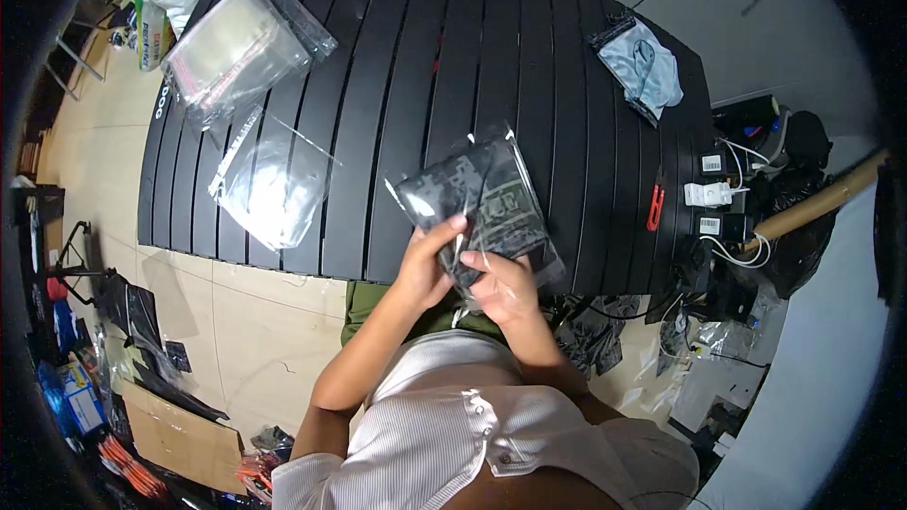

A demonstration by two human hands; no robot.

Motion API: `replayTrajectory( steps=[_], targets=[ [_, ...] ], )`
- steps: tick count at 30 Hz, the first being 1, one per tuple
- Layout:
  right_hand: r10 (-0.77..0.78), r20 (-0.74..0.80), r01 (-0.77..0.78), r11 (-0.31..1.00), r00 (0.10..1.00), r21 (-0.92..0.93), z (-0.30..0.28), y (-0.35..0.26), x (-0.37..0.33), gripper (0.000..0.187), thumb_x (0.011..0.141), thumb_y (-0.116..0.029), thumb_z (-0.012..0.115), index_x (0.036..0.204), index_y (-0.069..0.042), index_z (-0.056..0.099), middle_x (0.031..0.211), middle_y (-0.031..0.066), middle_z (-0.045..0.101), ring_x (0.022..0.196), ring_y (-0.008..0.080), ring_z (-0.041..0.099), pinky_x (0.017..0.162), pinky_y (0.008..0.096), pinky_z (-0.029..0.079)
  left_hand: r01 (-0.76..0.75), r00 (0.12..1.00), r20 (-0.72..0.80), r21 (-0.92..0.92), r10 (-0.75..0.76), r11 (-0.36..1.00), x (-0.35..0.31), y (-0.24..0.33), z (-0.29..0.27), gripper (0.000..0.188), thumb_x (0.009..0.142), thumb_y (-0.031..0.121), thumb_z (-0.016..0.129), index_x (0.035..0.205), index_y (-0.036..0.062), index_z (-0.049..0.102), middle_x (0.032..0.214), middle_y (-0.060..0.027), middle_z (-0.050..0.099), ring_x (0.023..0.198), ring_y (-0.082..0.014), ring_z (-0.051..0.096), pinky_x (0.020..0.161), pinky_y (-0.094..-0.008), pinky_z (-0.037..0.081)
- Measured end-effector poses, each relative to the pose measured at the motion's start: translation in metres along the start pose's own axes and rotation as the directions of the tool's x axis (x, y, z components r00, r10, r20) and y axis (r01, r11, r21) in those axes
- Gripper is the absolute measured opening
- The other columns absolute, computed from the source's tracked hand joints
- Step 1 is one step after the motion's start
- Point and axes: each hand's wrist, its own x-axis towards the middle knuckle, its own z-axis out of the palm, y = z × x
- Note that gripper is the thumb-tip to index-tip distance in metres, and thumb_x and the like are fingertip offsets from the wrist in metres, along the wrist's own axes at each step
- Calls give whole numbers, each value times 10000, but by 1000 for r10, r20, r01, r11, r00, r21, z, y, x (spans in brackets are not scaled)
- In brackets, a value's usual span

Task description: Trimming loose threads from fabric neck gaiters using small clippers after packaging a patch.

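Observation:
A clear plastic bag with a folded dark patterned garment [487,194] inside is in both my hands, near the table's front edge. My left hand [427,266] is closed on its lower left part, thumb on top. My right hand [503,288] is closed on the lower edge, its thumb on the plastic close to the left one. The fingers beneath the bag are hidden. Left of my hands, a single clear plastic bag [274,184] lies flat on the black slatted table [378,113]. Beyond it is a stack of clear bags [231,47].
A light blue garment in a bag [642,71] lies at the far right. Near the right edge is a red cutter [655,206], with a white charger [709,194] and cables beyond it. A cardboard piece [179,430] is on the floor at left. Dark cloth [595,335] lies below the table.

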Motion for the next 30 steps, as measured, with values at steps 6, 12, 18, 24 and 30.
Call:
replayTrajectory(
  steps=[6, 12, 18, 24, 30],
  targets=[
    [-41, 62, 38, 999, 997, 39, -5, -1, 3, 454, 680, 169, 508, 1101, 0, 510, 1056, 107, 563, 1014, 226, 536, 873, 355, 448, 123, 987, 115, -69, -114, 990, -7, -2, -9, 350, 822, 156, 553, 1131, 12, 473, 1051, -108, 570, 968, -215, 556, 866, -351, 435],
    [-18, -25, 19, 999, 1000, 41, -3, -2, 0, 457, 663, 150, 541, 1094, 0, 524, 1035, 105, 580, 967, 240, 564, 869, 364, 452, 124, 986, 133, -159, -103, 980, -1, 5, -10, 320, 856, 223, 499, 1087, 2, 508, 1036, -126, 588, 953, -232, 571, 874, -364, 434],
    [112, -66, -107, 991, 991, 76, -10, -8, 11, 382, 685, 123, 535, 1062, 69, 517, 1018, 154, 583, 967, 270, 566, 859, 378, 458, 96, 993, 84, -227, -78, 969, 8, 10, -5, 291, 860, 204, 492, 1079, 15, 512, 1024, -111, 595, 929, -219, 578, 854, -356, 445],
    [-2, 46, 0, 999, 999, 54, -15, -2, 31, 219, 729, -2, 580, 947, -14, 575, 940, 101, 601, 879, 210, 583, 789, 317, 469, -644, 501, 645, 723, 577, -249, -28, 20, 7, 648, 737, 204, 603, 1300, 12, 344, 1367, -162, 293, 1291, -308, 230, 1043, -474, 131],
    [-145, 439, -35, 926, 887, 376, -68, 13, 32, 123, 798, -28, 501, 916, -28, 536, 882, 67, 566, 817, 187, 556, 732, 314, 449, -521, 799, 581, 799, 158, -300, -19, 21, 9, 610, 793, 381, 558, 1285, 57, 400, 1352, -138, 346, 1284, -328, 254, 1040, -499, 139]
  ],
)
